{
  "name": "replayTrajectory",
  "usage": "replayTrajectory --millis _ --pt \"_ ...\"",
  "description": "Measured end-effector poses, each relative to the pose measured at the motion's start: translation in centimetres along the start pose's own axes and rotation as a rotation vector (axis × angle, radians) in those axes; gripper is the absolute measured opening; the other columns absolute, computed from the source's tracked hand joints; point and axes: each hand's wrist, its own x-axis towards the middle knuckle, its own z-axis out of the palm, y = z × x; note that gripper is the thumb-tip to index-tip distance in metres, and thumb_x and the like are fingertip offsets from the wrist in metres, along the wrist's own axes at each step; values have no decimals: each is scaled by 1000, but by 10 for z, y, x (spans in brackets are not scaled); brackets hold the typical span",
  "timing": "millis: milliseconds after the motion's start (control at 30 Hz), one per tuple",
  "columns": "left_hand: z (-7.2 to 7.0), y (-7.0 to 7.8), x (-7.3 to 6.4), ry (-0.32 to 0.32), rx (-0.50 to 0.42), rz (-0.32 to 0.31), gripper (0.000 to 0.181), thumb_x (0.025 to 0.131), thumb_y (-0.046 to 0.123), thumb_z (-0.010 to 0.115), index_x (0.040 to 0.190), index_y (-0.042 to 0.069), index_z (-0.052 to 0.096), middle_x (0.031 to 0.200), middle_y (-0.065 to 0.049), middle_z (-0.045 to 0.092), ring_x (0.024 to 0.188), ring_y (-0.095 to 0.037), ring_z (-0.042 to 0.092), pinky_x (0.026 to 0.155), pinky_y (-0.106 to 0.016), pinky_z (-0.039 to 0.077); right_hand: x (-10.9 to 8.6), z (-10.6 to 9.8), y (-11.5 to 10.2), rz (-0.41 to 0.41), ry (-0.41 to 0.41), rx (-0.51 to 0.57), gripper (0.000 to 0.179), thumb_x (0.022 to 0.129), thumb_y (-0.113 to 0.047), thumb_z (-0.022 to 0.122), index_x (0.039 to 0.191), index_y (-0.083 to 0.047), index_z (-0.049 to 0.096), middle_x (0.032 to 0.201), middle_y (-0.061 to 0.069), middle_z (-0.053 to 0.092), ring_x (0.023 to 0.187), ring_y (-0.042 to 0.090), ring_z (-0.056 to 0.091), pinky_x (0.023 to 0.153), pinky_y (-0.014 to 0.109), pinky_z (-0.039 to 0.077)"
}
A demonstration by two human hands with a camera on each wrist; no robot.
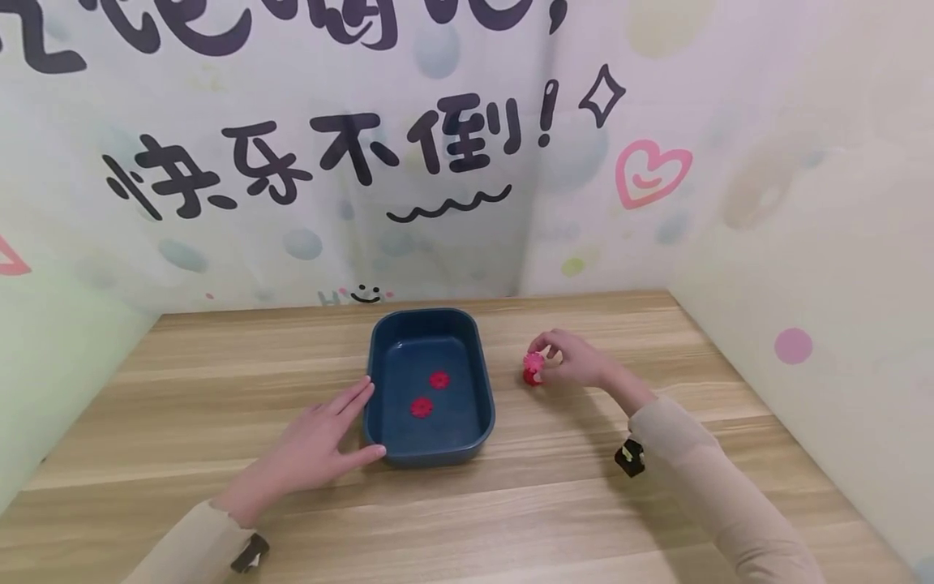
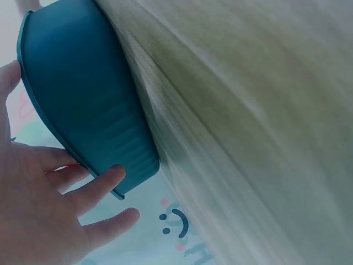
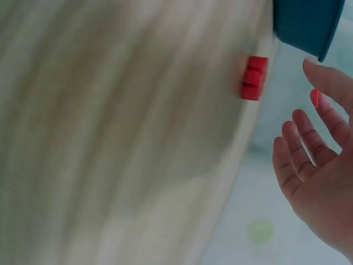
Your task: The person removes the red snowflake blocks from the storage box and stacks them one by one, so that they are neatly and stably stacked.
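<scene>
A dark blue rectangular tray (image 1: 430, 448) stands on the wooden table, with two flat red flower-shaped discs (image 1: 421, 407) lying on its floor. My left hand (image 1: 321, 446) rests on the tray's left rim, fingers fairly straight and thumb at the near corner; the left wrist view shows these fingers along the tray's outer wall (image 2: 83, 94). To the right of the tray, my right hand (image 1: 576, 361) pinches a pinkish-red flower-shaped disc (image 1: 533, 362) between thumb and index finger. Just under it a small stack of red discs (image 3: 255, 78) sits on the table.
The wooden table (image 1: 255, 357) ends at a printed cloth backdrop (image 1: 467, 243) behind the tray. A pale wall (image 1: 803, 243) borders the right side. Black wrist straps (image 1: 630, 457) show under both sleeves.
</scene>
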Motion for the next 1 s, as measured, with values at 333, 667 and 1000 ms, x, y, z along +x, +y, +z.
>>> replayTrajectory --millis 333,667,1000 --pt "1 1 0 4 -10 6 83 80 61 46 136 2 31 141 -10 26 119 -30 38 88 -52 34 -8 10 10 71 4 42 37 71 -12 70 105 -6 56 100 7 52 90 26 50 79 43 39" --pt "0 -1 1 3 -21 -4 84 79 61 47 137 2 30 141 -11 26 119 -30 36 88 -53 33 -7 12 16 90 -30 101 36 73 -10 69 106 -6 56 99 9 50 92 26 50 80 41 41" --pt "-1 0 0 -16 -19 -19 82 79 57 51 137 3 30 142 -11 25 120 -30 35 89 -53 32 -6 14 18 110 -53 134 37 73 -9 69 107 -5 56 100 10 49 92 25 51 80 39 42"
